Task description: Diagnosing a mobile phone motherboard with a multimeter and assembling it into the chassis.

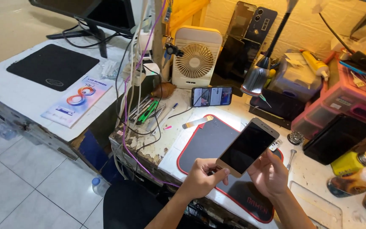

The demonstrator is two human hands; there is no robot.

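My workbench [178,140] fills most of the view, its white top chipped at the near edge. On it lies a dark work mat with a red border [206,142], directly beneath my hands. Behind the mat a cream desk fan [195,57] stands upright against the wall, and just right of its base a second phone [212,96] is propped on its long edge with the screen lit. A silver lamp head [255,79] hangs over the bench next to that phone. To the right sit pink plastic drawers [344,106] and, nearer me, yellow-capped bottles [354,169].

The phone with a gold frame [246,147] is lifted off the mat, tilted, its dark screen facing me. My left hand [202,176] is curled about its lower corner, thumb pressed on the bottom edge. My right hand [270,171] cups the lower right side from beneath, fingers behind the back, thumb along the edge. So the phone rests between both hands, its upper half free above them.
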